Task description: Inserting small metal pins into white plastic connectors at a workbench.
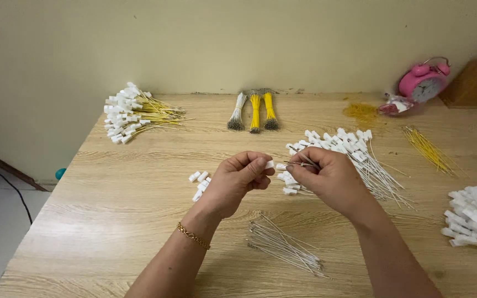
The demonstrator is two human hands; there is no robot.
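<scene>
We're pinching a small white connector (269, 164) in the left hand (237, 179), fingers closed tight on it. The right hand (329, 179) is closed on a thin white wire (303, 163), its tip nearly touching the connector. We're guessing the wire could bend or miss the slot if the angle is off. Loose connectors (200, 184) just left of the grip could get knocked off the tabletop (139, 221).

A light wood-grain table (139, 221) fills the frame. On it lie yellow-wired white connectors (131, 113) at upper left, three wire bundles (254, 110) top centre, and loose white wires (285, 245) at lower centre. A pink alarm clock (423, 83) stands upper right, and a white connector heap (476, 215) lies at the right edge.
</scene>
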